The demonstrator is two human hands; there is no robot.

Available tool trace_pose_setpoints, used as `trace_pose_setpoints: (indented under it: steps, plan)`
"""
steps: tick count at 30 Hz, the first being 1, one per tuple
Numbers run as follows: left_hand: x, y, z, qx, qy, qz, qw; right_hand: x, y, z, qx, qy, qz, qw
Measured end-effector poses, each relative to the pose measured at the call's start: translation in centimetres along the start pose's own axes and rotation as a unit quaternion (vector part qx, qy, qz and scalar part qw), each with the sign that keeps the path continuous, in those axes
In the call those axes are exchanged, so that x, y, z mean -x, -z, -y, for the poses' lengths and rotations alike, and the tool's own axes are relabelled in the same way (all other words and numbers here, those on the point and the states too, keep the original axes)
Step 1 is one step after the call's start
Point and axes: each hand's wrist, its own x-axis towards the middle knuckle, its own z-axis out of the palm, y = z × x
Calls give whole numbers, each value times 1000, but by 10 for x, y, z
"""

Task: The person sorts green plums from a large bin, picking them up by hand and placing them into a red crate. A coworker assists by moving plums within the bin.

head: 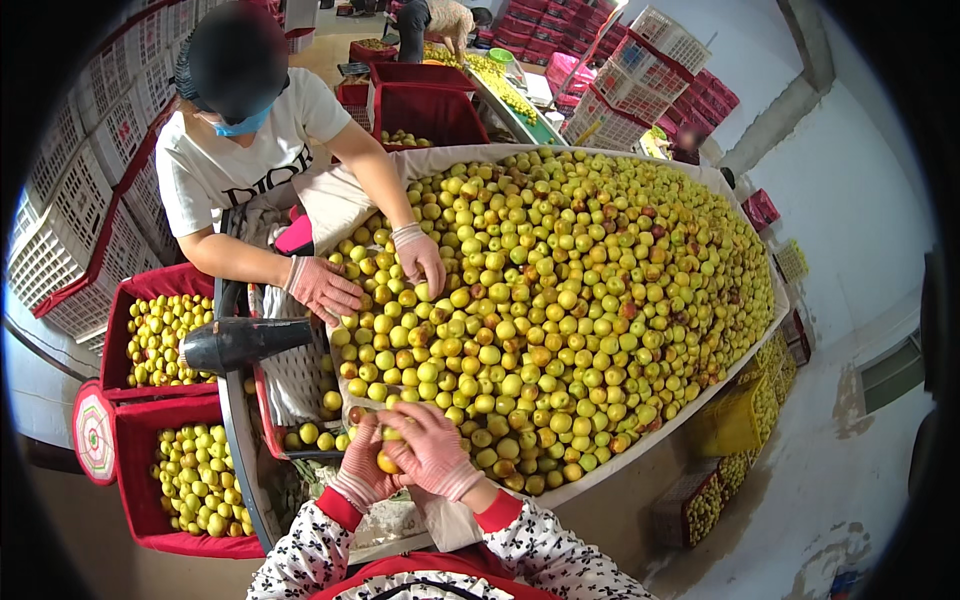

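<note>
My left hand (363,466), in a pink-striped knit glove, is cupped palm-up at the near edge of a big heap of yellow-green jujubes (555,315). An orange-yellow jujube (388,462) lies in it. My right hand (436,450), gloved alike, comes over from the right, its fingers closing on a greener jujube (391,433) between both hands. My right fingers partly cover the fruit. Just beyond my left fingers are a red-rimmed basket (274,435) with a few jujubes and a white mesh lining (292,375).
Across the heap, a masked person's gloved hands (322,289) touch the fruit. A black funnel-like nozzle (247,343) juts at left. Red-lined crates (169,544) of jujubes stand below it. Pale cloth (585,484) edges the heap; a yellow crate (724,420) stands lower right.
</note>
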Motion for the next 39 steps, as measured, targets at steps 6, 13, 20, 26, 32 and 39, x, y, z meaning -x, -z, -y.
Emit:
trace_pose_setpoints:
  steps: [6,13,20,26,32,39]
  plan:
    - [-1,0,-31,116,-120,-9,986,-73,9,-70,225,-100,96,964]
    - [-30,28,-36,71,-134,-26,988,-111,-38,-105,357,-123,171,910]
    - [-36,26,-43,-2,-67,-19,998,-187,22,-124,374,-163,210,889]
    - [-38,30,-42,39,-33,20,999,-196,26,-202,437,-212,153,860]
    - [-41,41,-51,138,-43,9,989,-209,23,-193,365,-256,252,859]
    - [-41,14,-53,156,-58,-45,985,-155,43,-159,269,-164,89,945]
